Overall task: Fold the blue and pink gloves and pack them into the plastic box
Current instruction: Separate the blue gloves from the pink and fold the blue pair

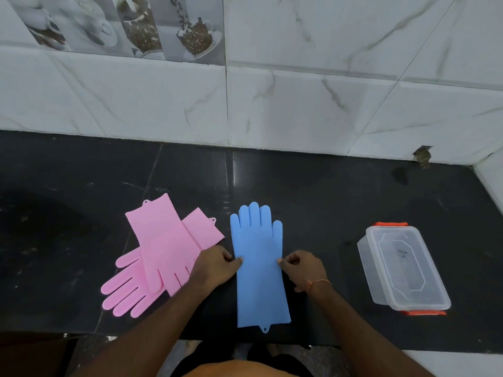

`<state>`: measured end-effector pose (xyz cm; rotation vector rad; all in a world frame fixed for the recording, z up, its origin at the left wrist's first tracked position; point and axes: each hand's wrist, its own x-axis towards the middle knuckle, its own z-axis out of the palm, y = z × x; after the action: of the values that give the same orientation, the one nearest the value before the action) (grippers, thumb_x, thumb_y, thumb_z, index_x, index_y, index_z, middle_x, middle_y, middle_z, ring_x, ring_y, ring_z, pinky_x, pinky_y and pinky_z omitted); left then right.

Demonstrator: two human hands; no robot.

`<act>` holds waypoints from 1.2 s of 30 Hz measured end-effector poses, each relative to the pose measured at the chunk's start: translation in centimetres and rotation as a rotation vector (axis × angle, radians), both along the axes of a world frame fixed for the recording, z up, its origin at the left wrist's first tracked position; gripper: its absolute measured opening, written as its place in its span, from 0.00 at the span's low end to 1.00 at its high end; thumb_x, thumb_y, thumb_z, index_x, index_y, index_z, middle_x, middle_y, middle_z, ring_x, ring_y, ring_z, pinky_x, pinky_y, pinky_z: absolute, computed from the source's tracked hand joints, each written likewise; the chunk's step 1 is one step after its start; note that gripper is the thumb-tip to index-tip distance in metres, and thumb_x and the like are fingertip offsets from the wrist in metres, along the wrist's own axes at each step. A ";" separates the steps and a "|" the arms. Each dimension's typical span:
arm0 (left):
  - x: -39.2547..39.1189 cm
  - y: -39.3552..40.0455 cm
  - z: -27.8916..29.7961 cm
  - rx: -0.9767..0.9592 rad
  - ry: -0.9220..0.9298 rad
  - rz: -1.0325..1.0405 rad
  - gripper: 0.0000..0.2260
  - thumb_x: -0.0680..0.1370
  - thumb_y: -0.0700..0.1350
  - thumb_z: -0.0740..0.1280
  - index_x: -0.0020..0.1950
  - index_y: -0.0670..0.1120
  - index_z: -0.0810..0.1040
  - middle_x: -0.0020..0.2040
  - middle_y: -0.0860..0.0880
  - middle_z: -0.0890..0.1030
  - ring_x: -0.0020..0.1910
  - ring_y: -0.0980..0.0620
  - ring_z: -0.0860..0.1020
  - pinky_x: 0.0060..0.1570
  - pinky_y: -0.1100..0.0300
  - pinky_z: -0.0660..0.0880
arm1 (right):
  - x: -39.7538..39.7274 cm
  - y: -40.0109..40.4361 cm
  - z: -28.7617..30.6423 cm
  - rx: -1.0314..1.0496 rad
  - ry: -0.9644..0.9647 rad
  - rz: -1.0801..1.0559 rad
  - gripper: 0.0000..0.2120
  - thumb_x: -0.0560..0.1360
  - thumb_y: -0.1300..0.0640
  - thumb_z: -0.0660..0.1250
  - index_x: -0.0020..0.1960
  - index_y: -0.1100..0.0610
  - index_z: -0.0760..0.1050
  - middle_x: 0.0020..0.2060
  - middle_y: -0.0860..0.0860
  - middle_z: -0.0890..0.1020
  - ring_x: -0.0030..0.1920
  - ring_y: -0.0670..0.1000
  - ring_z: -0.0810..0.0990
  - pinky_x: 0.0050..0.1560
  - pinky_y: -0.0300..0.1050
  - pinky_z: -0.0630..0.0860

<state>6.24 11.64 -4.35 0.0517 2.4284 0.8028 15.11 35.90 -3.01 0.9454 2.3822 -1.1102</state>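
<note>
A blue glove (260, 270) lies flat on the black counter (326, 202), fingers pointing away from me and cuff near the front edge. My left hand (217, 265) pinches its left edge at mid-length. My right hand (300, 268) pinches the right edge at the same height. Two pink gloves (160, 254) lie overlapped to the left, fingers toward me, cuffs away; my left hand partly covers the nearer one. The clear plastic box (402, 268) with orange clips sits to the right, lid on.
A white tiled wall (245, 104) backs the counter and turns a corner at the far right. The counter's front edge runs just below the blue cuff. A chipped spot (422, 156) marks the wall base at the back right.
</note>
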 end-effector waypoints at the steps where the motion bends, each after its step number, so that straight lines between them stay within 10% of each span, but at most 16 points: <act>1: 0.6 -0.3 -0.2 -0.010 -0.018 -0.018 0.10 0.78 0.59 0.77 0.41 0.56 0.84 0.39 0.61 0.84 0.39 0.63 0.82 0.37 0.66 0.70 | 0.7 0.0 -0.2 -0.013 0.010 0.000 0.10 0.76 0.43 0.74 0.43 0.48 0.81 0.39 0.48 0.85 0.38 0.49 0.85 0.30 0.47 0.85; 11: 2.9 -1.4 1.0 0.026 0.081 -0.178 0.06 0.83 0.50 0.73 0.48 0.53 0.89 0.41 0.61 0.85 0.41 0.61 0.83 0.42 0.68 0.74 | 2.4 -0.7 -0.5 0.128 0.115 0.143 0.06 0.76 0.47 0.74 0.43 0.46 0.80 0.39 0.42 0.83 0.40 0.41 0.81 0.40 0.35 0.75; 20: 3.9 -3.7 0.2 0.072 0.358 -0.798 0.15 0.86 0.50 0.68 0.72 0.53 0.83 0.70 0.55 0.83 0.68 0.57 0.80 0.70 0.63 0.72 | 3.8 3.5 -0.2 0.406 0.302 1.046 0.19 0.83 0.51 0.64 0.73 0.44 0.75 0.66 0.46 0.78 0.63 0.50 0.76 0.60 0.47 0.78; 31: 4.1 -4.4 -2.0 0.065 0.731 -0.964 0.11 0.77 0.50 0.78 0.58 0.57 0.82 0.60 0.57 0.80 0.60 0.56 0.79 0.51 0.64 0.76 | 3.6 3.3 -1.1 0.548 0.477 1.212 0.13 0.81 0.53 0.68 0.65 0.50 0.80 0.58 0.51 0.81 0.56 0.54 0.79 0.46 0.48 0.83; 36: 4.2 -4.3 -2.5 0.103 0.730 -1.068 0.06 0.83 0.49 0.71 0.60 0.54 0.82 0.72 0.53 0.80 0.78 0.52 0.74 0.74 0.54 0.74 | 4.6 2.8 -1.3 0.482 0.650 1.234 0.05 0.81 0.52 0.68 0.56 0.49 0.81 0.64 0.50 0.81 0.69 0.53 0.77 0.71 0.53 0.75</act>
<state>10.44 7.33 -6.88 1.7571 2.4036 0.4014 19.74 38.73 -4.31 -0.9392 2.9242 -0.3290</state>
